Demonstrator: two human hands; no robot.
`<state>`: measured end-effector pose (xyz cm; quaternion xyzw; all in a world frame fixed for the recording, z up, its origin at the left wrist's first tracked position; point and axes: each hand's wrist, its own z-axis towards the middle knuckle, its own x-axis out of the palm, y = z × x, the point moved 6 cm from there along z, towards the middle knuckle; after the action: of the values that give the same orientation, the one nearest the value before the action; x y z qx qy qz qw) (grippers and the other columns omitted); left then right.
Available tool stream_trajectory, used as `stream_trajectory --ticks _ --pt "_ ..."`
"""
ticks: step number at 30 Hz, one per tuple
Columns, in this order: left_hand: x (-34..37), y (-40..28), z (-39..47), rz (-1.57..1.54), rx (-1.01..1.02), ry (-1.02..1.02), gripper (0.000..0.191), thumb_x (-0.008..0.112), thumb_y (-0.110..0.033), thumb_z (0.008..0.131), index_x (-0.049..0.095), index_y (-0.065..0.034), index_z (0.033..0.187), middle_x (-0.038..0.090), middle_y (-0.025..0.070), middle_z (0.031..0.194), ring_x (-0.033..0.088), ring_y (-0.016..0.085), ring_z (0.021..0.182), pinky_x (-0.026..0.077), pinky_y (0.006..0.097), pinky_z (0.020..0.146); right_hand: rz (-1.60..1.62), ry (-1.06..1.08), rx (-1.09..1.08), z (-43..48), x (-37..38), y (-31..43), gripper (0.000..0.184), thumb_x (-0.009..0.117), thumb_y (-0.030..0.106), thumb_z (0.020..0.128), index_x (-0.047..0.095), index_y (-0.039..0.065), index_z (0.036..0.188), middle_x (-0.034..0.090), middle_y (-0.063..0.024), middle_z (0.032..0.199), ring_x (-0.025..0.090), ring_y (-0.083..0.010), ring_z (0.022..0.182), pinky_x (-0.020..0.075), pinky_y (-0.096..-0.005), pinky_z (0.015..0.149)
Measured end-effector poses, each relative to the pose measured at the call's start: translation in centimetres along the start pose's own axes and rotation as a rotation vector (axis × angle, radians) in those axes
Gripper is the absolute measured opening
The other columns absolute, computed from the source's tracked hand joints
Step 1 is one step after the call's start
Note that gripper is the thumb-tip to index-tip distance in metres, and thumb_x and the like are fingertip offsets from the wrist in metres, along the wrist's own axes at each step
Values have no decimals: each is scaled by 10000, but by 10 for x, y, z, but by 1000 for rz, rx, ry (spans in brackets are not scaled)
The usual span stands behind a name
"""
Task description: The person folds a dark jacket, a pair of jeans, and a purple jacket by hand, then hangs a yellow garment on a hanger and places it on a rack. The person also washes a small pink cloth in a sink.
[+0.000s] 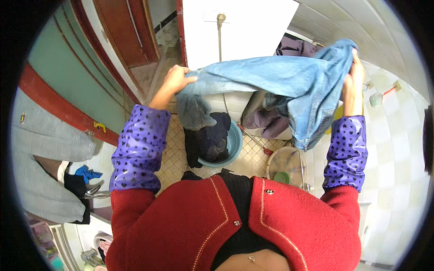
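A pair of light-blue denim jeans (264, 73) is stretched sideways between my two hands. My left hand (176, 79) grips the lower leg end, with some of the fabric hanging beneath it. At the other end my right hand (353, 76) is closed on the bunched upper part, from which a pocketed section droops. Below the jeans, dark clothes (212, 139) fill a blue plastic basin (234, 145) on the tiled floor and hang over its left rim. Purple-grey fabric (262, 120) shows partly behind the hanging denim.
A large round tub (286, 162) with a green bowl (282, 177) in it stands right of the basin. A red-ended stick (254, 139) lies between them. A white panel with a plugged-in cord (220, 40) is ahead. Grey jeans (51, 145) hang at left near a green door (81, 78).
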<state>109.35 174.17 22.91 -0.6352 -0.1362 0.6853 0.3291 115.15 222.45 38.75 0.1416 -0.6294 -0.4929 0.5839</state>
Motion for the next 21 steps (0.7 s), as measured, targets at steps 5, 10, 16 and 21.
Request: stream_trajectory --ticks 5,10,16,21 --pt "26 -166 -39 -173 845 -133 1168 852 -396 496 211 -100 1426 138 280 1445 142 398 1352 205 443 1093 -300 129 -65 -30 70 -58 242 559 163 867 590 -15 1027 630 -113 963 594 -228 853 483 -369 791" --pt "40 -219 -27 -564 633 -276 645 703 -134 711 455 -165 1305 472 237 1222 506 348 1115 412 370 947 -100 489 185 -78 140 -106 180 579 165 868 594 2 945 609 -78 845 584 -172 783 506 -326 668" --pt "31 -153 34 -1280 165 -388 206 583 -73 856 593 46 1024 605 65 911 541 133 789 445 271 733 -549 635 73 -99 58 -78 610 571 381 879 370 37 1341 509 -84 1244 501 -171 1091 410 -345 919" --pt "21 -114 45 -1548 -99 -525 195 550 -116 897 585 30 1022 611 83 906 577 176 803 470 293 749 -556 462 412 -162 -55 -140 702 614 491 812 386 77 1330 508 -86 1253 490 -205 1141 453 -403 887"
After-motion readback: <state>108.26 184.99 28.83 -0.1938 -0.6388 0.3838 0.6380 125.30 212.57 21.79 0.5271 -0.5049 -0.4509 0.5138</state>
